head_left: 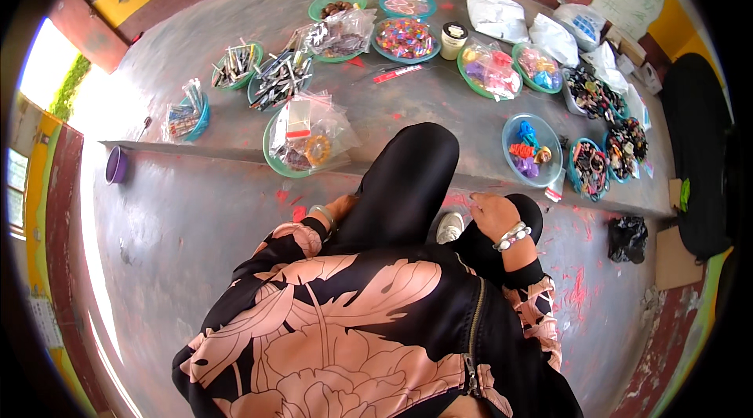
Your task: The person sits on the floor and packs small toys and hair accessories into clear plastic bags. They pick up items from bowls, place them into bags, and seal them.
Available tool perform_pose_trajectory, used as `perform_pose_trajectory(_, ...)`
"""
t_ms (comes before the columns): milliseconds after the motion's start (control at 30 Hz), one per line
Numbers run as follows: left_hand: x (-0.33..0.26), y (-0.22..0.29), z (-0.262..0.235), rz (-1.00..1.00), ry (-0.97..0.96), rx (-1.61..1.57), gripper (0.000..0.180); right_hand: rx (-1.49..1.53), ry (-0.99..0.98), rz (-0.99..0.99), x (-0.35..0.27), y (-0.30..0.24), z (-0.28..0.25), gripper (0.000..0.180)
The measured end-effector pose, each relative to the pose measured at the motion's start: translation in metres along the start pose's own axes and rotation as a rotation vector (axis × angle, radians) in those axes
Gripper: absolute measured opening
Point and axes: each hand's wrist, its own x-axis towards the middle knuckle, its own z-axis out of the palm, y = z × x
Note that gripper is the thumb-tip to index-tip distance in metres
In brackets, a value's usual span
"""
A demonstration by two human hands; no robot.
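My left hand (343,208), with a bangle at its wrist, rests against the side of my raised left knee (416,155). Its fingers are mostly hidden behind the leg. On my right knee (527,214) lies my right hand (494,216), fingers loosely extended and nothing seen in them; a beaded bracelet (514,236) circles that wrist. Ahead of the left hand stands a green basin (276,161) of plastic packets, with an orange ring (318,150) on top. Beyond the right hand is a pale blue bowl (511,129) holding blue, orange and purple pieces.
A raised concrete ledge (439,104) crosses in front of me. On it stand basins of pens (281,77), colourful beads (405,38) and bagged items (490,69), a lidded jar (452,41) and white bags (498,16). A purple bowl (116,165) and black bag (627,239) are lower down.
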Motion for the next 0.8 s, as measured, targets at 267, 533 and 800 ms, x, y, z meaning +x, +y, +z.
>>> perform_pose_trajectory(267,-0.059,-0.006,0.02,-0.336,0.111,-0.232,0.031,-0.162,-0.247,-0.133,0.043,-0.004,0.024,0.025)
perform_pose_trajectory(533,-0.157,0.012,0.062,-0.929,0.586,-0.877,0.028,-0.13,-0.334,-0.246,0.073,-0.011,0.034,0.027)
perform_pose_trajectory(800,-0.223,0.016,0.071,-0.959,1.053,-1.117,0.027,-0.194,-0.459,-0.292,0.111,-0.032,0.063,0.026)
